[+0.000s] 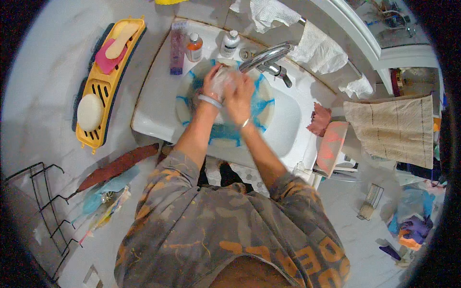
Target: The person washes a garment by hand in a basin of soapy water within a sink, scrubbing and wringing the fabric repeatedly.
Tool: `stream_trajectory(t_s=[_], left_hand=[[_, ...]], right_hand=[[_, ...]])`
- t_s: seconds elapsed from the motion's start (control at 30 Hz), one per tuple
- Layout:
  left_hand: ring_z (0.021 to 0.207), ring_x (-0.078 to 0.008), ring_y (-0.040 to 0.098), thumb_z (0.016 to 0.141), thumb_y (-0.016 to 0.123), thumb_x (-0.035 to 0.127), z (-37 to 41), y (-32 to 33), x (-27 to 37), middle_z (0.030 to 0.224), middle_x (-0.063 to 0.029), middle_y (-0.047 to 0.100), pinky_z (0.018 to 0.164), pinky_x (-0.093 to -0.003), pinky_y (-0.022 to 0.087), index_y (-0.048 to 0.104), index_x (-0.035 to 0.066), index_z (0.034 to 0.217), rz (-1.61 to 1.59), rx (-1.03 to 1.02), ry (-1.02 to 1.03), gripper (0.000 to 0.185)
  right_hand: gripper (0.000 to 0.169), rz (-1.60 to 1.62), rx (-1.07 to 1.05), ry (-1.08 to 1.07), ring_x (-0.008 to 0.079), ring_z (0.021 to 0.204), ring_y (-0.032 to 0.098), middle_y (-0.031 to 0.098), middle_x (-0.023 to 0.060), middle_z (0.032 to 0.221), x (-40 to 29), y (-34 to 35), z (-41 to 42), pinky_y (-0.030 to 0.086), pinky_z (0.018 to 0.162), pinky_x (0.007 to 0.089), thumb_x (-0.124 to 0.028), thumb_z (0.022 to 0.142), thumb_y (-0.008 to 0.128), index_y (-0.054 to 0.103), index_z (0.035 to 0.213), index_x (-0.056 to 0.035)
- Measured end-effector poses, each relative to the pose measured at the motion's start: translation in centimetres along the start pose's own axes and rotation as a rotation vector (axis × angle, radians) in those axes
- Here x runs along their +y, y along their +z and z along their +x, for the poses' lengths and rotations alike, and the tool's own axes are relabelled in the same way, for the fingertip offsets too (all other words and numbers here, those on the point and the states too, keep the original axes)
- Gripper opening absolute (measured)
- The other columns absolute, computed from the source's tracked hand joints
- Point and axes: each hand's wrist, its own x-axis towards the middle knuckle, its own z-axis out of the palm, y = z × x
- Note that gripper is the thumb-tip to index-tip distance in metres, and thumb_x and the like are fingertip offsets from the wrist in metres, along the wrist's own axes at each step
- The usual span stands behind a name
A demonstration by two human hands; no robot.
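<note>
My left hand (212, 86) is around a pale, wet-looking thing (222, 80), perhaps a cloth; blur hides its exact shape. Over its right side lies my right hand (240, 95), blurred, with its fingers partly hidden. Both hands are above a round pale basin with blue markings (266, 102), which rests on the white sink (293, 118). The spout of a chrome faucet (266, 57) reaches over the basin's far edge, close to my right hand. A pale bangle is on my left wrist and a thin one on my right.
Behind the basin stand a purple tube (178, 48), an orange bottle (195, 46) and a white bottle (229, 43). A yellow soap rack (99, 81) hangs at left. White cloths (318, 46) hang from a rail at the back. A pink-patterned box (331, 147) is right of the sink.
</note>
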Motion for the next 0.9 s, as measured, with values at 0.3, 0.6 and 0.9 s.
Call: stream_trajectory(t_s=[0.3,0.6,0.9], left_hand=[[0.104,-0.023,0.053,0.088,0.042,0.047,-3.2,1.9,-2.8,0.115,-0.0041,0.057,0.088,-0.041,0.041,0.051,0.012,0.118,0.308,0.206,-0.064,0.047],[0.109,-0.0271,0.05,0.088,0.044,0.044,-2.6,0.3,-0.5,0.121,-0.0089,0.052,0.094,-0.0398,0.039,0.046,0.009,0.123,-0.007,0.037,0.046,0.05],[0.098,-0.0207,0.055,0.09,0.041,0.037,-1.9,1.5,-4.0,0.106,-0.0029,0.059,0.085,-0.0367,0.044,0.055,0.012,0.106,0.116,0.139,0.235,0.033]], right_hand=[[0.028,0.932,-0.738,0.828,0.0282,0.089,0.057,0.059,0.0128,0.099,9.0,0.6,6.8,0.047,0.077,0.0369,-0.02,0.087,0.044,0.057,0.104,-0.0019],[0.041,0.213,-0.145,0.335,0.0318,0.103,0.046,0.045,0.0199,0.115,-1.5,-1.9,-3.9,0.038,0.088,0.0397,-0.025,0.082,0.055,0.047,0.115,-0.0022],[0.027,1.028,-0.307,0.916,0.0309,0.102,0.046,0.057,0.0171,0.077,5.4,0.7,6.9,0.035,0.087,0.0381,-0.026,0.075,0.063,0.06,0.083,0.0002]])
